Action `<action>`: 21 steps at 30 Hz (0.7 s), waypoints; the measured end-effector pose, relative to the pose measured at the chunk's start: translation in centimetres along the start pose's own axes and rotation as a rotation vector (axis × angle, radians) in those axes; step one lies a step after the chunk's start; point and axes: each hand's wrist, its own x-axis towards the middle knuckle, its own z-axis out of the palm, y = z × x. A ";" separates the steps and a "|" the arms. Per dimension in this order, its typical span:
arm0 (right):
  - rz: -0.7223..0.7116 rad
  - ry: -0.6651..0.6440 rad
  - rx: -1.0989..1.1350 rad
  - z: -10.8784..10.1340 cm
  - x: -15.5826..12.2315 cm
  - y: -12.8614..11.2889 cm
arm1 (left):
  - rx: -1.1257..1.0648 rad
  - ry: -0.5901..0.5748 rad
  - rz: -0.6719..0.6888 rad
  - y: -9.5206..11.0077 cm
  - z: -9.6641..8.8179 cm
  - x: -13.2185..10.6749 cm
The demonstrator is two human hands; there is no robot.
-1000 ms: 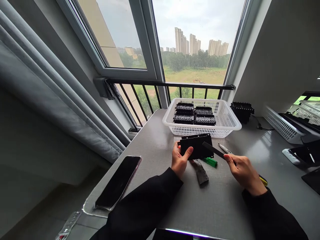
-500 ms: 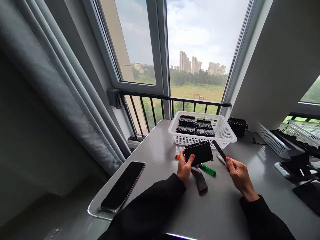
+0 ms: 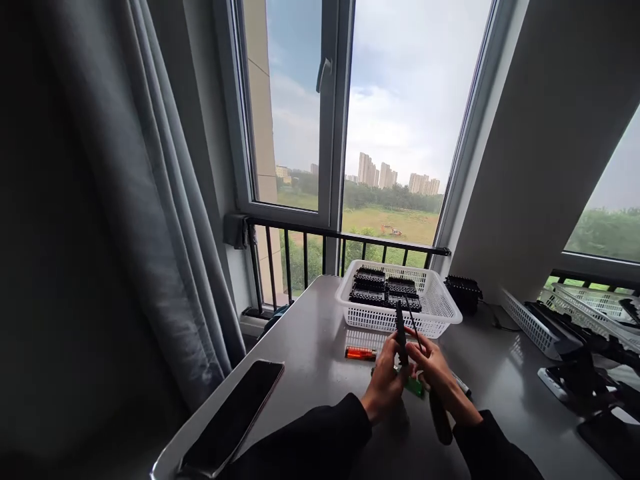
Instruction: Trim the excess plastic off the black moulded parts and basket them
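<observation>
My left hand (image 3: 386, 383) is closed around a black plastic part (image 3: 401, 330), which is turned edge-on with its toothed edge showing. My right hand (image 3: 434, 370) grips a thin flat black strip (image 3: 415, 325) close against the part's right side. Whether they touch is hard to see. A dark rounded piece (image 3: 441, 420) shows under my right hand; whether it joins the strip I cannot tell. Partly hidden below both hands lies a green lighter (image 3: 414, 385). An orange lighter (image 3: 360, 353) rests to the left of my left hand.
Behind my hands, a white plastic basket (image 3: 450, 315) holds several black toothed parts (image 3: 385, 288). More black parts (image 3: 464, 292) are stacked to its right. A phone (image 3: 233, 417) lies at the table's left edge. Other baskets (image 3: 533, 323) and dark pieces stand at right.
The black part has turned from its flat face to edge-on. My right hand has come left, bringing the strip up beside the part. The camera view has tilted up.
</observation>
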 end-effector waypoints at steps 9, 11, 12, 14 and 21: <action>0.073 0.004 0.096 -1.5 -0.9 -0.4 | -0.065 -0.182 -0.026 -0.9 -2.5 0.8; 0.080 0.001 0.089 -1.4 -0.9 -0.2 | -0.130 -0.163 -0.066 -1.1 -3.1 0.9; 0.093 -0.008 0.079 -1.3 -0.8 -0.1 | -0.116 -0.157 -0.074 -1.2 -3.3 1.0; 0.125 -0.044 0.053 -1.2 -0.9 0.1 | -0.028 -0.148 -0.067 -1.3 -3.4 0.9; 0.088 -0.150 0.027 -0.7 -1.3 0.4 | 0.122 -0.072 0.023 -2.3 -3.2 0.0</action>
